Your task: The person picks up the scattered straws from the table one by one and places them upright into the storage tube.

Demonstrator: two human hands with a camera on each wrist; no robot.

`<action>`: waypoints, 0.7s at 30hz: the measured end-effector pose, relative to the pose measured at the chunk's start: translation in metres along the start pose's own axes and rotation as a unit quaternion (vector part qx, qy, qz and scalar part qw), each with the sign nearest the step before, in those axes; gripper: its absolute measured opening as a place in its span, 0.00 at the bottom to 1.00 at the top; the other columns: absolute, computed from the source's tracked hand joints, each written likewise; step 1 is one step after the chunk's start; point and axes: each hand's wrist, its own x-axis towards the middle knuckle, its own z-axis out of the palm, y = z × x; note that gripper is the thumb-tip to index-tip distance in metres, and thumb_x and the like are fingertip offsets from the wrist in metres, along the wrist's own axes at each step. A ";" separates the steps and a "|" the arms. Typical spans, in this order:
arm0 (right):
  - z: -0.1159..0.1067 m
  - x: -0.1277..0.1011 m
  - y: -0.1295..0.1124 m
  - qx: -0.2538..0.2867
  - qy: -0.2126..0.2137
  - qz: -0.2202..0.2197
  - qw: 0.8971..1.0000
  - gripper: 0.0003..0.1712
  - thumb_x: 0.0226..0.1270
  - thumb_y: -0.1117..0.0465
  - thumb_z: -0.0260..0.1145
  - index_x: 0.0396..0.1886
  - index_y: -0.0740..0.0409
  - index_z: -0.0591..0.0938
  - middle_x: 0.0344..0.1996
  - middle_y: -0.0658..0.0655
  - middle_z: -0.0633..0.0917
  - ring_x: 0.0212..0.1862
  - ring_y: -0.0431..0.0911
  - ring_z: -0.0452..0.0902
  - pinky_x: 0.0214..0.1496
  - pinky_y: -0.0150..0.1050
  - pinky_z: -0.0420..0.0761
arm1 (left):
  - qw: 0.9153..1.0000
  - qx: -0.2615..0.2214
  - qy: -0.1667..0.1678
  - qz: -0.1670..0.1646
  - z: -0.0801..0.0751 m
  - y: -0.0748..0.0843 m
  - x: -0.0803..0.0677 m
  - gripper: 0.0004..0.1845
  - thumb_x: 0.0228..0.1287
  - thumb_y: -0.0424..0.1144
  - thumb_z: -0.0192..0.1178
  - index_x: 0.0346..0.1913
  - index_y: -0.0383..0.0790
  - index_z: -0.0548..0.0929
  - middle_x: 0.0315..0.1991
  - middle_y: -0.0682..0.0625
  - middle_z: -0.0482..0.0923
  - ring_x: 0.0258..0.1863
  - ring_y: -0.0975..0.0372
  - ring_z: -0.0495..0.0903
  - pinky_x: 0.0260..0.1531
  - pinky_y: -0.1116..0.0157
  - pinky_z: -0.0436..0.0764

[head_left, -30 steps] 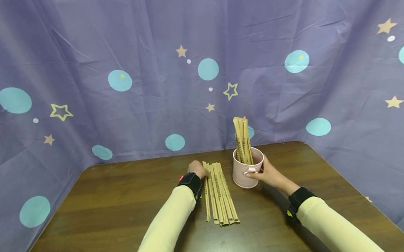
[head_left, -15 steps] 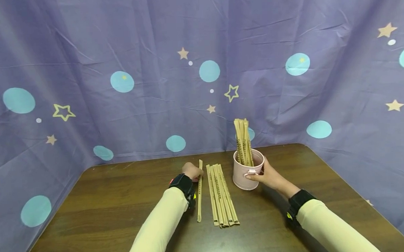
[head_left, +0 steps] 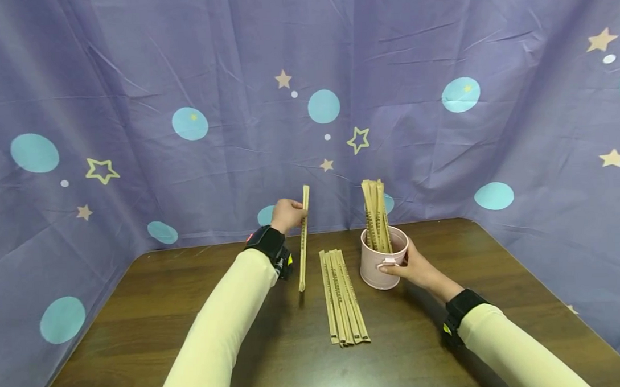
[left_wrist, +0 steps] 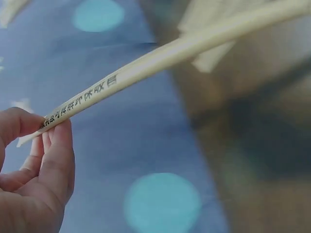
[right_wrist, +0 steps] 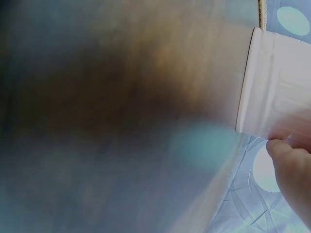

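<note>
My left hand pinches one paper-wrapped chopstick pair near its top end and holds it upright above the brown table. In the left wrist view the fingers grip the wrapped chopstick by its tip. A row of several wrapped chopsticks lies flat on the table between my arms. My right hand holds the handle side of a pink cup, which stands on the table with more wrapped chopsticks upright in it. The cup's wall shows in the right wrist view beside my fingers.
A purple cloth printed with stars and teal dots hangs behind and around the table. The table's back edge meets the cloth just past the cup.
My left hand drew one wrapped chopstick out of the row to the left, then lifted it off the table to an upright hold. My right hand stayed on the cup.
</note>
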 end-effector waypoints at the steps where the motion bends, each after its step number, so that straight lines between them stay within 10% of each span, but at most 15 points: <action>1: 0.000 0.000 0.000 0.002 0.001 0.003 1.000 0.57 0.60 0.67 0.75 0.80 0.64 0.49 0.72 0.73 0.66 0.68 0.53 0.70 0.59 0.17 0.69 | 1.000 -0.003 0.005 0.012 -0.006 0.015 -0.006 0.14 0.61 0.29 0.61 0.48 0.26 0.87 0.42 0.34 0.89 0.22 0.59 0.86 0.32 0.66 0.88; 5: -0.001 -0.001 -0.001 -0.001 -0.002 0.004 1.000 0.57 0.61 0.66 0.75 0.80 0.64 0.48 0.72 0.74 0.65 0.71 0.64 0.65 0.59 0.16 0.68 | 0.998 -0.020 0.013 0.054 -0.018 0.062 -0.018 0.14 0.64 0.28 0.59 0.51 0.26 0.85 0.47 0.33 0.88 0.20 0.69 0.75 0.29 0.74 0.82; 12: 0.001 -0.001 -0.001 -0.001 0.000 -0.002 1.000 0.57 0.60 0.67 0.75 0.80 0.65 0.48 0.72 0.74 0.65 0.71 0.63 0.65 0.59 0.15 0.67 | 0.990 -0.044 0.021 0.134 -0.016 0.113 -0.023 0.17 0.69 0.29 0.57 0.58 0.28 0.81 0.52 0.34 0.87 0.37 0.54 0.85 0.36 0.70 0.80; 21: 0.002 -0.001 0.001 0.021 0.000 -0.021 1.000 0.57 0.59 0.70 0.75 0.79 0.67 0.49 0.70 0.76 0.66 0.56 0.28 0.72 0.58 0.19 0.73 | 0.977 -0.121 0.035 0.173 0.017 0.143 -0.032 0.17 0.73 0.31 0.56 0.62 0.31 0.78 0.50 0.35 0.84 0.41 0.53 0.82 0.33 0.74 0.72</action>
